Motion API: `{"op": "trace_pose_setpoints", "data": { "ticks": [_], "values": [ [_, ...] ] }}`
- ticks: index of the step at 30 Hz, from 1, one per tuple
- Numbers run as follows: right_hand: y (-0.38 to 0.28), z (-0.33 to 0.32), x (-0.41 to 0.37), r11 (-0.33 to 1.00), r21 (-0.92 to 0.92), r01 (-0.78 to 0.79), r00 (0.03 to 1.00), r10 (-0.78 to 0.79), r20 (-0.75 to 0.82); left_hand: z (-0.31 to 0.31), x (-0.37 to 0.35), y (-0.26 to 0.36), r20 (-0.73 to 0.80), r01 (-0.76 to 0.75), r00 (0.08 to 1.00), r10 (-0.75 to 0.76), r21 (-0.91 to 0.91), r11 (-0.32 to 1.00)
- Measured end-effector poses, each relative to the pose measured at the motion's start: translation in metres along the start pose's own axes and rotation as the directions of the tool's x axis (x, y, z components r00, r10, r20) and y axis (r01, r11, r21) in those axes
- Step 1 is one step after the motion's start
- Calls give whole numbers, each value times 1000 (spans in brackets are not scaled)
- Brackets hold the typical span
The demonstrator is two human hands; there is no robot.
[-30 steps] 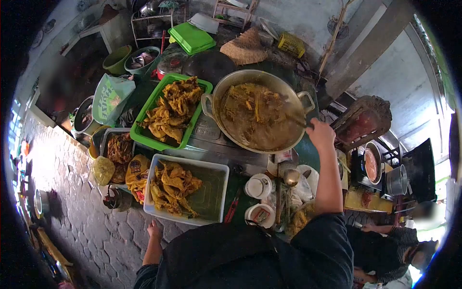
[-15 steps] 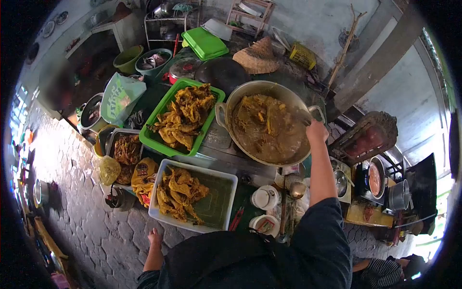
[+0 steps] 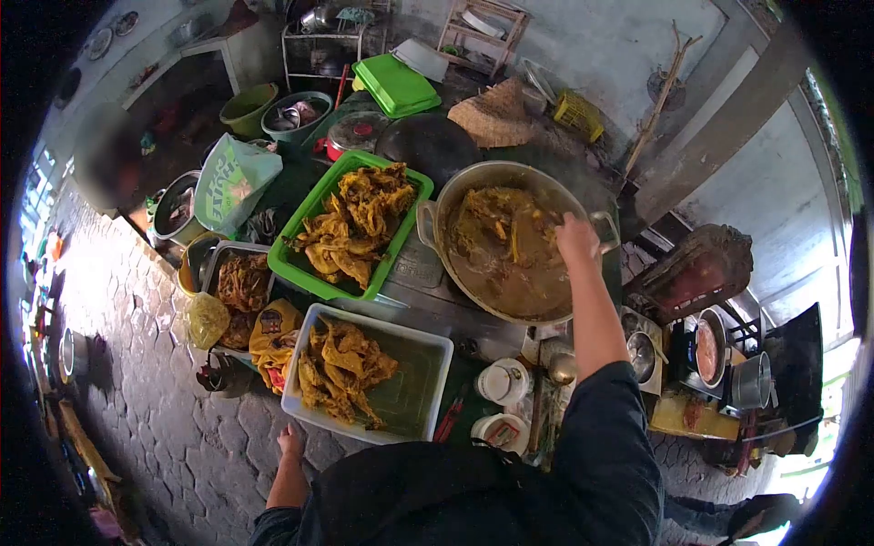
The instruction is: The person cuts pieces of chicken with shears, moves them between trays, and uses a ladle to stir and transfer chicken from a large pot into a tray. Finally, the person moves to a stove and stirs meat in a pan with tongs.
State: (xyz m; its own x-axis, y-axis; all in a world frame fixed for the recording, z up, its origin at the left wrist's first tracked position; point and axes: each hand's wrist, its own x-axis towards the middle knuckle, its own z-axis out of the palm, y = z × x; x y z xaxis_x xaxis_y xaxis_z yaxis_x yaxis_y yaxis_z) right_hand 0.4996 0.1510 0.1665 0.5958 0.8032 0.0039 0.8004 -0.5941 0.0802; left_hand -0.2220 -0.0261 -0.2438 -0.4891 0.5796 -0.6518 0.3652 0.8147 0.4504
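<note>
While the right hand point(image 3: 575, 238) hung over the near right side of the big metal pot point(image 3: 464, 293), its fingers were curled downward toward the contents. Whether they closed on a utensil could not be told, since the hand covered whatever lay beneath it. The pot stood at the middle of the crowded worktop, round and wide, with a loop handle point(image 3: 608, 227) just beside the hand and another on the opposite side. It was well filled with a cloudy, brownish-yellow broth point(image 3: 523, 278), and turmeric-yellow pieces of meat point(image 3: 492, 214) broke the surface toward the far side.

The left hand point(image 3: 289, 443) hung low at the person's side, below the front edge of the worktop, its fingers loose and holding nothing. The thing nearest to it was a white plastic tub point(image 3: 428, 364), whose left half held a heap of yellow fried pieces point(image 3: 341, 364).

Left of the pot, and touching it or nearly so, lay a green tray point(image 3: 300, 268) piled with more of the same yellow pieces point(image 3: 355, 218). A metal tray point(image 3: 211, 264) of darker food sat further left. Two white lidded cups point(image 3: 503, 380) stood between the tub and the right arm. Beyond the pot lay a dark round lid point(image 3: 428, 146) and a green box point(image 3: 396, 86). Well to the right, a small pan of red sauce point(image 3: 706, 341) sat on a burner.
</note>
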Motion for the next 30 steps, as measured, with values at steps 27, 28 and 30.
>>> {"op": "trace_pose_setpoints", "data": {
  "ticks": [27, 28, 30],
  "values": [
    [-45, -26, -14, 959, -157, 237, 971, -241, -8, -4, 8, -23, -48, -115, 988, 144, 377, 919],
    [-50, -32, -17, 972, -113, 208, 978, -204, 41, -4, 9, -12, -24, -59, 998, 65, 201, 978],
    [-55, -32, -19, 982, -72, 177, 981, -170, 90, -2, 9, -6, 15, 9, 1000, -9, 17, 1000]
  ]
}}
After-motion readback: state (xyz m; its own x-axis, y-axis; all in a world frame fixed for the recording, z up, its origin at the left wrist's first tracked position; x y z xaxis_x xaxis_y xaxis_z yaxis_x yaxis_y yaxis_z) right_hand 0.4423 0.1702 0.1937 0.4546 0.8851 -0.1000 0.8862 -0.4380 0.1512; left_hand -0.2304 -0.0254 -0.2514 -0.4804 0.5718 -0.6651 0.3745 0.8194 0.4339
